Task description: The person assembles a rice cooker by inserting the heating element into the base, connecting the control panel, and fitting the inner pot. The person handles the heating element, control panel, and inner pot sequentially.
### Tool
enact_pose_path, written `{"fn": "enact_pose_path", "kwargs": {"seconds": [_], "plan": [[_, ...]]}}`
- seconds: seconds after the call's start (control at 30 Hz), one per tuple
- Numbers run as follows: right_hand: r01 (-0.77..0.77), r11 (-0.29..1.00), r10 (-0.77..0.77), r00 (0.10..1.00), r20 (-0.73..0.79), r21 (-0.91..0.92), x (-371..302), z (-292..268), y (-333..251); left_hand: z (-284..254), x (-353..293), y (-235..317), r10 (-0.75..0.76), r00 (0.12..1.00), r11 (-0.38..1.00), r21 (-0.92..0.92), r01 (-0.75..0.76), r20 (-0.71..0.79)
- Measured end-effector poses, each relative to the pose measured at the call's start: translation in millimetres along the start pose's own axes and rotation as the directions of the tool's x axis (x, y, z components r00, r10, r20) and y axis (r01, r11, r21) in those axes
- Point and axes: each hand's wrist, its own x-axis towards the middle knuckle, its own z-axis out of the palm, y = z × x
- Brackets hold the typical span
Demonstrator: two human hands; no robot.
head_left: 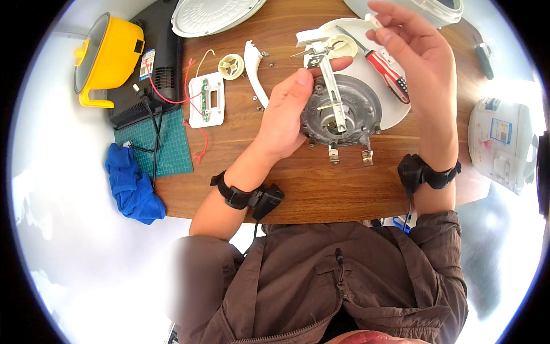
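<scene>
My left hand point(283, 109) grips a round grey metal heating plate point(361, 100) at its left edge, thumb and fingers closed round it. A long metal bracket point(332, 92) stands across the plate, with a white plastic piece at its upper end beside my fingertips. Two metal terminals stick out of the plate's near side. Raised to the right, my right hand point(421, 51) pinches a small white part point(372, 22) between thumb and fingers. Below that hand, a red and black screwdriver point(387, 71) lies on a white round lid point(395, 112).
Left of the plate lie a white handle point(254, 71), a cream round knob point(231, 67), loose screws and a white panel point(215, 114) with a circuit board and red wires. Farther left are a yellow pot point(117, 60), green mat point(172, 155) and blue cloth point(132, 183). A white container point(501, 143) stands right.
</scene>
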Motion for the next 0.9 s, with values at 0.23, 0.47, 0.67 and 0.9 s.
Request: {"fn": "enact_pose_path", "kwargs": {"seconds": [0.23,0.47,0.67,0.9], "plan": [[0.121,0.812,-0.088,0.993,0.085,-0.572,8.9,-30.5,-24.2,-1.8,0.2,2.2,-0.001,0.999,1.0,-0.025,0.0,-0.033],[0.203,0.333,-0.096,0.979,0.181,-0.921,29.9,-99.9,16.7,-1.0,-0.2,2.3,0.008,0.992,0.993,-0.114,-0.023,-0.13],[0.131,0.242,-0.061,0.991,0.119,-0.961,33.8,-131.6,15.7,-12.9,2.9,1.9,0.043,0.999,0.966,-0.254,-0.047,-0.022],[0.114,0.293,0.075,0.987,0.141,-0.949,43.6,-151.8,40.9,-11.6,1.5,4.0,0.053,0.996,0.944,-0.322,-0.072,-0.067]]}}
